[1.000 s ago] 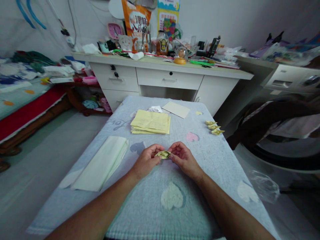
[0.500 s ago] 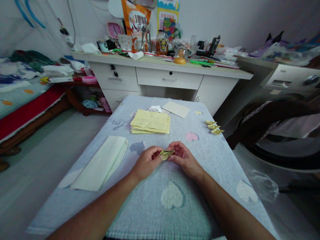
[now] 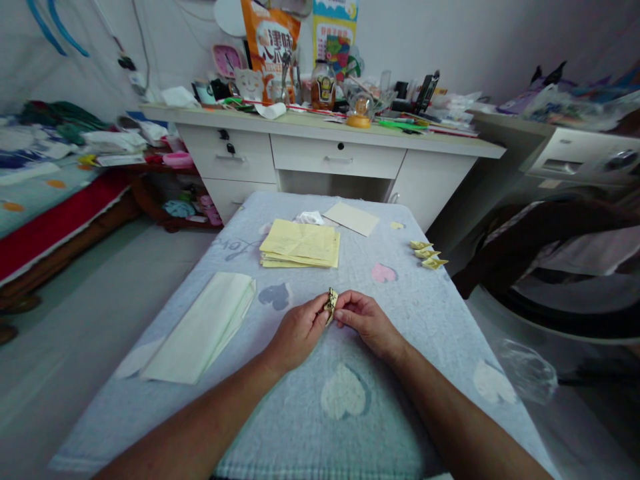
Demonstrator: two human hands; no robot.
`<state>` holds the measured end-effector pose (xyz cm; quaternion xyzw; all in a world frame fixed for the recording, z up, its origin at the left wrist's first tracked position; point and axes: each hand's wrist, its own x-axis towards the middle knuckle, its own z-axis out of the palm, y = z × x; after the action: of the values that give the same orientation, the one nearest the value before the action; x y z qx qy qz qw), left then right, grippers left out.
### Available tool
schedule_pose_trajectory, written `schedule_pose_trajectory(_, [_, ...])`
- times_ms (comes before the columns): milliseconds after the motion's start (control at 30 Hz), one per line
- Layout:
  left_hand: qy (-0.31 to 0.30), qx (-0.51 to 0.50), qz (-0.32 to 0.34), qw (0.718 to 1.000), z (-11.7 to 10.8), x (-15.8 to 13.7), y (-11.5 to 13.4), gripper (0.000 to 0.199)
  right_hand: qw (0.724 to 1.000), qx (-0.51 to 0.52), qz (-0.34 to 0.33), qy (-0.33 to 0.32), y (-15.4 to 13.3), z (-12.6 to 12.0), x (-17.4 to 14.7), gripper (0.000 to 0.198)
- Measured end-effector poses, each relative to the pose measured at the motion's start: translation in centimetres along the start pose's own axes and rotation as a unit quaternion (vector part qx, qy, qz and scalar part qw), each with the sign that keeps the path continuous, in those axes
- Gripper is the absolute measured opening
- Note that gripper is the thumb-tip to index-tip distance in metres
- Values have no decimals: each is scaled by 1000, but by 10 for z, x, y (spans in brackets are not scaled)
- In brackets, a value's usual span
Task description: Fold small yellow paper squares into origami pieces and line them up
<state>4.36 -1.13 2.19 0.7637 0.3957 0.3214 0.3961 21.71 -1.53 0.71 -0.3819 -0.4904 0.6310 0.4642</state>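
Observation:
Between my two hands, over the middle of the cloth-covered table, is a small folded yellow paper (image 3: pixel 332 303) with dark markings, standing nearly upright. My left hand (image 3: pixel 301 331) pinches it from the left with thumb and fingers. From the right, my right hand (image 3: pixel 367 321) has its thumb and forefinger closed at the paper's edge. Beyond my hands lies a stack of yellow paper sheets (image 3: pixel 300 243). Several small folded yellow paper shapes (image 3: pixel 425 255) sit in a row near the table's right edge.
A folded pale green sheet (image 3: pixel 205 327) lies at left on the table's blue heart-patterned cloth (image 3: pixel 400 413). A crumpled white tissue (image 3: pixel 309 218) and a cream card (image 3: pixel 351 219) are at the back. Behind stands a cluttered white desk (image 3: pixel 340 157); a washing machine (image 3: pixel 565 267) is at right.
The folded paper has turned from lying crosswise to standing nearly upright between my fingers. My right hand's fingers have drawn in closer together.

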Motion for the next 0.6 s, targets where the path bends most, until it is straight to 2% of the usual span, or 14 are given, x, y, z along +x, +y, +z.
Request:
schedule_pose_trajectory(367, [9,46,-11,999,7,-2,-15,42,999,38,-9,19,8,0,3,28])
schedule_pose_trajectory(600, [3,76,-18,997,6,-2,-12,46,999,20,11,28,9,-2,3,28])
